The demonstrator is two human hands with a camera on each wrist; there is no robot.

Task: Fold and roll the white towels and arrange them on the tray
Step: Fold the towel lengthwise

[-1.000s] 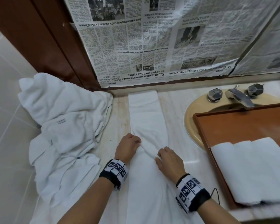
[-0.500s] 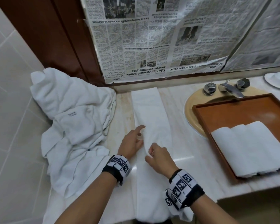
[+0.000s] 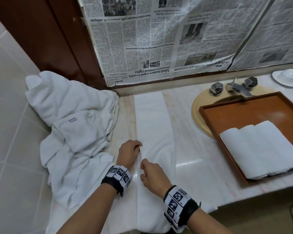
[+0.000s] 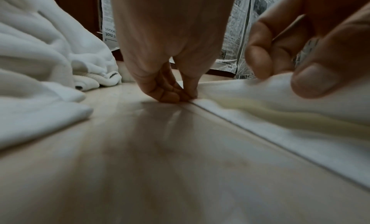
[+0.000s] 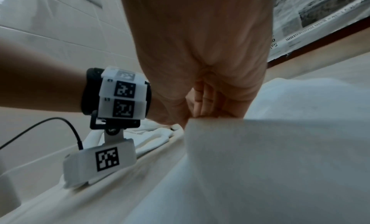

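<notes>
A long white towel, folded into a narrow strip, lies on the marble counter and runs from the back wall to the front edge. My left hand is at the strip's left edge; in the left wrist view its curled fingers pinch that edge against the counter. Just nearer me, my right hand grips the same edge, lifting a fold of it. Rolled white towels lie side by side on the brown tray at the right.
A loose heap of white towels fills the counter's left corner against the tiled wall. The tray sits over a beige sink with a metal faucet. A white saucer stands at the far right. Newspaper covers the wall behind.
Both hands have slid from the middle of the strip to its left edge and nearer me. The left fingers, stretched out half a second ago, now curl onto the edge.
</notes>
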